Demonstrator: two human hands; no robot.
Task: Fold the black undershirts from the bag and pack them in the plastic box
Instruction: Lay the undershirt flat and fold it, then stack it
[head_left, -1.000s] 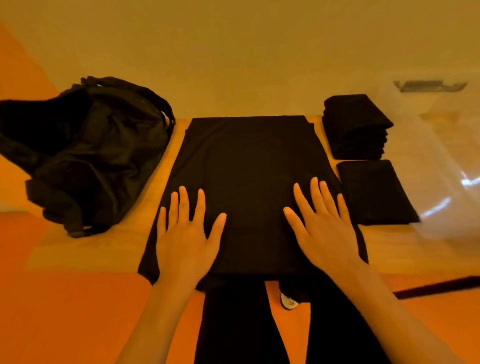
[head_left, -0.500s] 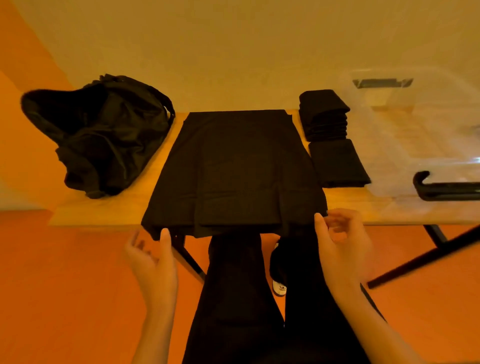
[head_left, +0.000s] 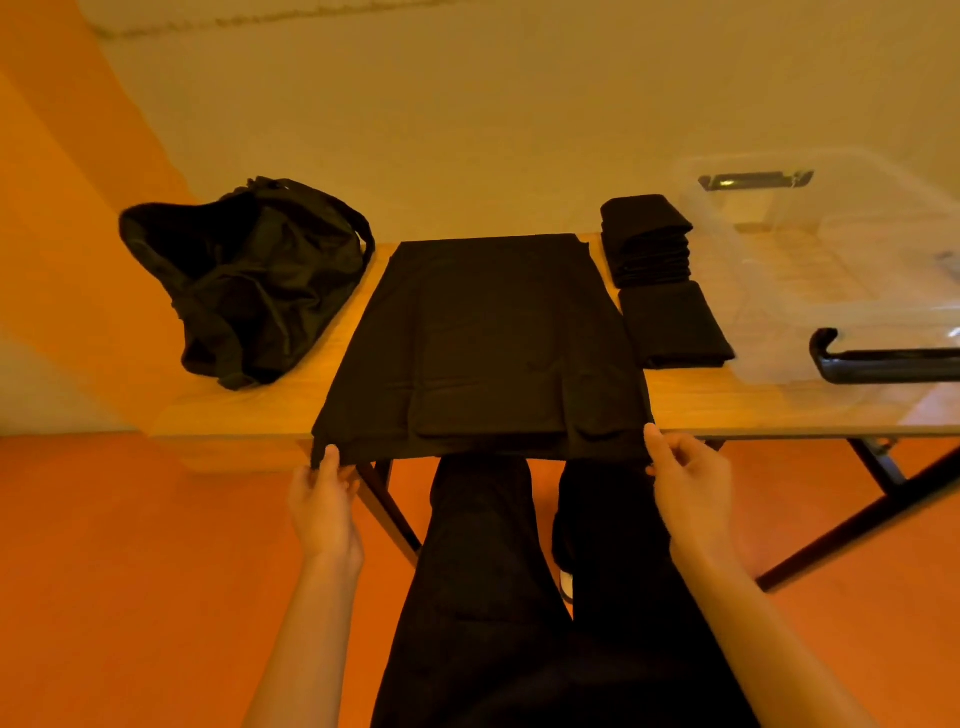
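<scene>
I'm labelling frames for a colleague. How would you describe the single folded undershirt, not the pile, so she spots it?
Start at the wooden table; right of the spread undershirt, before the clear plastic box, lie two dark bundles. The single folded undershirt is the nearer one: one flat piece, whereas the stack behind it is several folds high.

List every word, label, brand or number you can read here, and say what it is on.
None can be read.
The bag, the spread undershirt, the folded stack and the box show no print.
The dark clip on the box's far wall is too blurred to tell.
</scene>
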